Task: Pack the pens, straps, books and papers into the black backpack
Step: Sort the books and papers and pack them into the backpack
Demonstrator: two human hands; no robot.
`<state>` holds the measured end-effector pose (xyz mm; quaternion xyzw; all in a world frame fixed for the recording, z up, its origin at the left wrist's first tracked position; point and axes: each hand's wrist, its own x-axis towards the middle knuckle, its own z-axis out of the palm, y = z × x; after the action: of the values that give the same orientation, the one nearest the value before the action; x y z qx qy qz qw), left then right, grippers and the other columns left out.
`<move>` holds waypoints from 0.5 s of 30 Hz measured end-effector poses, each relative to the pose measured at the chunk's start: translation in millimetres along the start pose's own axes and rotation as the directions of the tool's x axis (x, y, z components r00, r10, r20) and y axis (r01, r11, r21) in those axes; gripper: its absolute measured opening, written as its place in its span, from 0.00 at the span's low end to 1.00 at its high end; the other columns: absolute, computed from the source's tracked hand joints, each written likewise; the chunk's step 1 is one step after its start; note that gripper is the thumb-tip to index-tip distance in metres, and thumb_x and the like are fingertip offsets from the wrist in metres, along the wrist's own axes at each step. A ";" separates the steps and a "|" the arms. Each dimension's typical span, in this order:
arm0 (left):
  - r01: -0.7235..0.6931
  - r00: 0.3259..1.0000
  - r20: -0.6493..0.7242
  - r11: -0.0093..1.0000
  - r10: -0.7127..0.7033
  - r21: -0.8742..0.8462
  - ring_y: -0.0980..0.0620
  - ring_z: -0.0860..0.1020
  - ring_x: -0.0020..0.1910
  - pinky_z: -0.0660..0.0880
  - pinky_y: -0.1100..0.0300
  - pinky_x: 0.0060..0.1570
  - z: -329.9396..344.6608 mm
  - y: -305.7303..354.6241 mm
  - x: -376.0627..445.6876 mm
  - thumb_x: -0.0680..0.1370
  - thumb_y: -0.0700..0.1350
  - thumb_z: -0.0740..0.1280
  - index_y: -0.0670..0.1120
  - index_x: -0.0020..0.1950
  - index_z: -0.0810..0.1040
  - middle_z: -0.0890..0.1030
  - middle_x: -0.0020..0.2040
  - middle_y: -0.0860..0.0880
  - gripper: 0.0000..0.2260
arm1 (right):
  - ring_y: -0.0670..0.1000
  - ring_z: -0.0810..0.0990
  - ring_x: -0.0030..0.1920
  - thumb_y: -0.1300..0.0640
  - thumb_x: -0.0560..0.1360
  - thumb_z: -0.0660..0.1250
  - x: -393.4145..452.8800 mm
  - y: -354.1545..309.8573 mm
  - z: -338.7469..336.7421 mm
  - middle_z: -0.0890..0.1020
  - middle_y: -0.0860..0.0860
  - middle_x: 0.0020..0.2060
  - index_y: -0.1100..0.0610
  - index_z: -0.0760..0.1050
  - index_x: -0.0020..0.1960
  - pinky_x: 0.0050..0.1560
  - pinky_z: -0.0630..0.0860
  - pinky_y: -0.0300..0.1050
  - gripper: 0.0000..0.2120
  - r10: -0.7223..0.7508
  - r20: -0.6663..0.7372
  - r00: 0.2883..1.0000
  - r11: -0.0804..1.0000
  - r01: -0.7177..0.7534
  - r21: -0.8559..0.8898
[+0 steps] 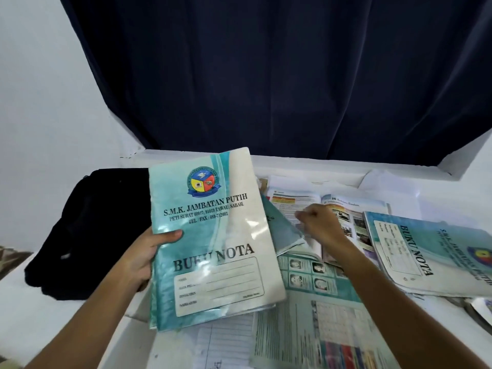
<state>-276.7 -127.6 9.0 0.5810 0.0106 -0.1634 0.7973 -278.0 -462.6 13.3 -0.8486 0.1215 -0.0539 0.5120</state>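
Head view: left hand (145,255) grips a teal and cream notebook (213,230) upright by its left edge, thumb across the cover, other fingers hidden behind it. Right hand (320,222) reaches over an open textbook (343,217), fingers curled; what they pinch is blurred. Black backpack (87,230) lies left on the white table (439,179), partly behind the notebook. Second notebook (431,251) cut off at right. Printed sheets (319,328) below, blurred.

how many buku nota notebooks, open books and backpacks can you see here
Buku Nota notebooks: 2, one gripped by the left hand at, one lying at right
Open textbook: 1
Black backpack: 1
Total: 4
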 end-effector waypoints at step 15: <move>0.119 0.990 -0.075 0.993 -0.120 -0.019 0.32 0.83 0.47 0.81 0.40 0.38 -28.9 -25.0 -1.5 0.44 0.41 0.85 0.40 0.62 0.74 0.82 0.54 0.34 0.47 | 0.49 0.74 0.24 0.64 0.69 0.77 28.1 7.3 26.1 0.77 0.54 0.28 0.62 0.71 0.36 0.23 0.70 0.37 0.14 0.274 0.222 0.936 0.961 -0.276 -0.022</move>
<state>-279.9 -107.1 -23.2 0.5794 0.0768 -0.1887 0.7892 -246.4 -450.8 -6.4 -0.8214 0.1807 0.1130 0.5291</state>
